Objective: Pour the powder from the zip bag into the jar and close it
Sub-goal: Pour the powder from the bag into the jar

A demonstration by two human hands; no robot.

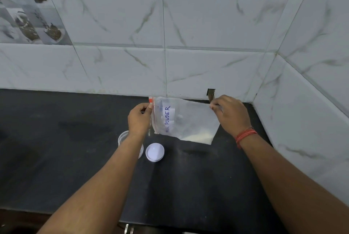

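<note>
Above the dark tabletop (56,139), near the tiled back wall (188,26), both hands hold one zip bag (188,118) up in the air, turned on its side. The left hand (138,118) has its grip pinched together on the zip end, thumb and fingertips closed on the red-edged strip at the upper corner. The right hand (231,114) has its grip pinched on the opposite upper corner, at the bag's closed bottom end. Whether the zip is already parted cannot be told.

The bag is thin, clear and limp; it sags between the two pinches and would fold if either let go. It looks light, since only a small heap of pale powder (198,137) sits along the lowest edge. The film is likely slick, so the stiffer zip strip and the sealed corner are the sound places to hold, as now. Powder will probably slide suddenly once tilted, so a slow tip towards the mouth seems wise. A white label reads "POWDER".

Below the left wrist stands one clear jar (122,137), open, partly hidden by the forearm. Just beside it lies one white lid (154,152), off the jar. The jar looks like light plastic and may tip easily if knocked.

Counted: one bag, one jar, one lid, two hands. A red thread band (245,134) circles the right wrist.
</note>
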